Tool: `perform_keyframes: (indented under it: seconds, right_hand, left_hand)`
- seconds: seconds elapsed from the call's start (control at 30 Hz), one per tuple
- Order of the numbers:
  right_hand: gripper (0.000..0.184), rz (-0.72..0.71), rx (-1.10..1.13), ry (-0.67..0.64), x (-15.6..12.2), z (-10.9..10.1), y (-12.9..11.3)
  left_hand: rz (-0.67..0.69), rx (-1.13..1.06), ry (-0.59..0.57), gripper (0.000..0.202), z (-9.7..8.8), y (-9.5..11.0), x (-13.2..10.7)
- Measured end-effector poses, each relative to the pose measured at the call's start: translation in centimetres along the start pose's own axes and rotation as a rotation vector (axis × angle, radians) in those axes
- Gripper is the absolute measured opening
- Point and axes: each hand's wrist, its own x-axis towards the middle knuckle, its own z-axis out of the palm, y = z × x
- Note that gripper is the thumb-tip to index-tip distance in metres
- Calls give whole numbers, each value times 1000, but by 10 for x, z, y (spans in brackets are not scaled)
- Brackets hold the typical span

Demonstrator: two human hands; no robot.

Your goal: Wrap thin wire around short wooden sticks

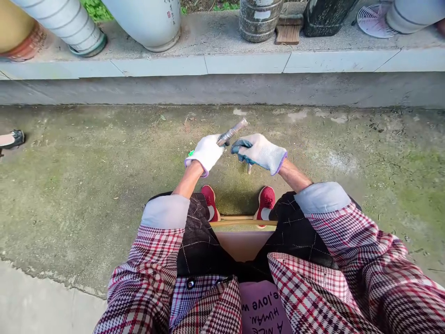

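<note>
Checked jacket (146,264) in red, white and black, pale cuffs turned back, worn over a lavender shirt (259,306) with black lettering. Dark windowpane-check trousers (198,236); one pair of red shoes (267,199), set apart on a stained concrete floor (104,185). Between the knees, a curved tan edge (243,224), otherwise unidentified. Left hand (207,153), in a white knit glove with purple hem: grip closed round a slender metallic-looking rod (232,132), ridged along its middle, its pale end tilted up and to the right beyond the fingers; lower end concealed by the glove. Small green item (191,153), partly hidden behind the same glove. Right hand (260,152), matching glove with blue-grey coating: fingers curled, near the rod; whether this grip holds anything I cannot tell. Short stub (249,169) just below it, upper part obscured by the glove. Beyond, a raised concrete ledge (208,39) faced with pale tiles, bearing, left to right: ochre pot in a terracotta saucer (26,44), ribbed white pot (67,23), white pot with painted characters (149,21), ribbed transparent jar (259,21), wooden block (288,33), black container (325,18), round slotted disc (373,21), white vessel (410,16). Left margin: another person's dark shoe (16,138).
</note>
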Motion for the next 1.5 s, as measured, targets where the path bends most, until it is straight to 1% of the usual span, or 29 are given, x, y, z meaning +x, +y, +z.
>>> perform_keyframes:
  seconds: [0.07,0.13,0.2,0.23,0.3,0.37,0.43,0.5,0.57,0.6,0.63,0.67,0.73,0.77,0.8,0.87,0.93,1.0,1.07,1.17,1.23,1.27,1.3,1.37,1.43,1.5]
  right_hand:
    - [20,-73,-129,-32,-4,0,-5]
    - [21,-105,-210,8,-6,-8,-4]
    - [21,-66,-221,61,-6,-18,2]
    - [20,-27,-189,84,-5,-23,6]
    - [20,54,-66,120,-1,-31,15]
    - [19,82,83,147,4,-33,22]
    - [19,56,222,164,9,-29,26]
    - [18,58,301,150,12,-20,25]
    - [17,91,280,136,11,-10,20]
    - [16,101,226,123,9,-5,16]
    - [16,98,157,99,5,-1,12]
    - [17,85,86,70,1,2,7]
    - [17,40,-32,-17,-7,3,-1]
    - [17,19,-78,-54,-11,1,-4]
    - [17,0,-114,-65,-14,-2,-6]
    - [16,-18,-157,-17,-15,-12,-5]
    - [16,2,-168,71,-13,-24,0]
    - [16,39,-106,124,-8,-34,7]
    - [16,58,14,132,-2,-38,14]
    - [15,75,200,130,3,-30,17]
    - [14,82,237,103,4,-19,12]
    - [13,84,223,81,2,-13,9]
    - [12,80,190,50,0,-9,5]
    - [11,68,101,-30,-6,-3,-1]
    - [11,57,27,-109,-11,-5,-3]
    - [11,37,-23,-121,-14,-13,0]
  left_hand:
    - [-32,160,-81,29,2,1,-1]
    - [-23,324,-164,31,4,7,-6]
    - [40,431,-231,33,6,17,-12]
    - [84,449,-257,34,6,21,-14]
    - [169,416,-284,37,5,26,-18]
    - [210,332,-267,36,2,27,-19]
    - [214,221,-238,33,-1,23,-18]
    - [168,62,-194,33,-2,18,-17]
    - [95,-94,-137,37,-3,14,-14]
    - [59,-130,-102,38,-3,12,-13]
    - [36,-118,-71,37,-2,10,-11]
    - [25,-61,-50,35,-2,8,-10]
    - [4,137,-46,31,1,7,-7]
    - [-3,241,-66,31,3,7,-7]
    - [-4,330,-102,32,4,8,-7]
    - [14,445,-182,36,7,12,-9]
    - [82,472,-240,37,8,18,-12]
    - [151,420,-254,35,6,24,-16]
    - [193,296,-234,32,3,26,-18]
    - [149,2,-161,34,1,21,-16]
    - [84,-145,-86,37,1,15,-12]
    - [59,-160,-56,36,1,12,-10]
    - [44,-127,-42,35,1,9,-8]
    - [22,41,-68,31,0,7,-6]
    - [-14,252,-143,31,1,9,-7]
    - [-45,421,-226,33,4,14,-9]
